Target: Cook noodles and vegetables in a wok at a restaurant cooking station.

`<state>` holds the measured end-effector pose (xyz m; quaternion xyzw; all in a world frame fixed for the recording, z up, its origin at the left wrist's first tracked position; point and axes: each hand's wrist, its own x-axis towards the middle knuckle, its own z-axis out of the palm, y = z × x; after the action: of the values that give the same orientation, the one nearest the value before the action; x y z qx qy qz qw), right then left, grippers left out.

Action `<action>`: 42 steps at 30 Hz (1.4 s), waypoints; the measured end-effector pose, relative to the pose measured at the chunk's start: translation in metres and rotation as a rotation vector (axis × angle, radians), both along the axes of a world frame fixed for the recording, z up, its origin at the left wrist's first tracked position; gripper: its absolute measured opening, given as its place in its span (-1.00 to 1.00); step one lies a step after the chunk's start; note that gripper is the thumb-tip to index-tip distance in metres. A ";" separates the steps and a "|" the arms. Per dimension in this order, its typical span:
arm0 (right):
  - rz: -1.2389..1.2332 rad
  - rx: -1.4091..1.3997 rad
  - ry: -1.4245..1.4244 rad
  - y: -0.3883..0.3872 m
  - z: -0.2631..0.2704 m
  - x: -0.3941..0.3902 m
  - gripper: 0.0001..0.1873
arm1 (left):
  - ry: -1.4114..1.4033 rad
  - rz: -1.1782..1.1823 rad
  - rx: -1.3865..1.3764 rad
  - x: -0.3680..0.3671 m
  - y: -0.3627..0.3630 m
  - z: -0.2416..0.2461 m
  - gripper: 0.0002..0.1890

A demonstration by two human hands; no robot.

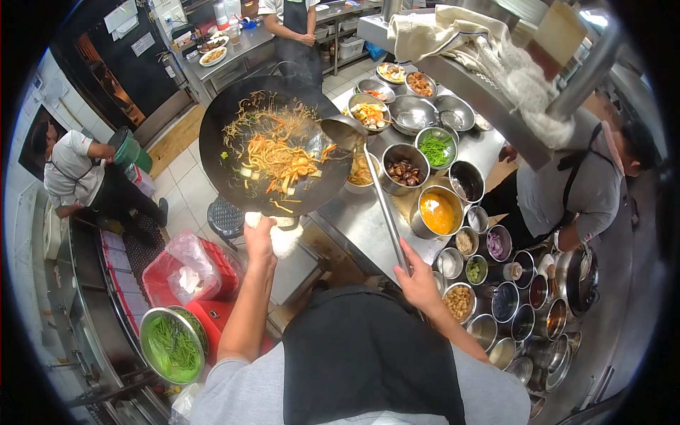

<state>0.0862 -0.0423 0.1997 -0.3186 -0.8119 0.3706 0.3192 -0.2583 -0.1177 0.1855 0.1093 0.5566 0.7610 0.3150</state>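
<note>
My left hand (260, 240) grips the handle of a large black wok (223, 175) through a white cloth (287, 241). Noodles with vegetables (281, 162) lie in the wok, and thinner strands cling to its far wall. A metal ladle (383, 204) is in my right hand (419, 279), held by its long handle. The ladle's bowl overlaps the wok's right rim in the view; whether they touch I cannot tell. Under it, partly hidden, stands a bowl of noodles (363, 172). Near the ladle is a pot of dark mushrooms (406, 172).
Right of me, a steel table (350, 212) bears a pot of orange liquid (438, 211), chopped greens (434, 147) and several ingredient pots. A red bin (226, 271) and a bowl of green beans (172, 340) stand left. People are at the left (79, 170), back (292, 32) and right (568, 180).
</note>
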 end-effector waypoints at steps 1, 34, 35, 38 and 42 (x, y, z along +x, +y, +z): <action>0.001 -0.001 0.001 -0.003 0.000 0.003 -0.34 | 0.024 0.004 -0.009 -0.001 -0.002 -0.001 -0.64; 0.438 -1.426 -0.023 -0.002 0.026 -0.100 -0.24 | 0.102 0.345 -0.158 0.016 -0.093 -0.009 -0.74; 0.458 -1.542 -0.017 -0.007 0.035 -0.104 -0.24 | 0.105 0.346 -0.188 0.012 -0.093 -0.013 -0.75; 0.585 -2.004 0.175 -0.012 0.036 -0.104 -0.39 | -0.011 0.360 -0.178 0.016 -0.104 -0.020 -0.75; 0.558 -2.265 0.260 -0.012 0.040 -0.089 -0.42 | -0.203 0.314 -0.154 0.023 -0.126 -0.012 -0.67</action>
<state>-0.0032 -0.0546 0.2392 -0.1916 -0.0215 0.9684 -0.1585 -0.2350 -0.2442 0.1736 -0.0803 0.5887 0.7631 0.2544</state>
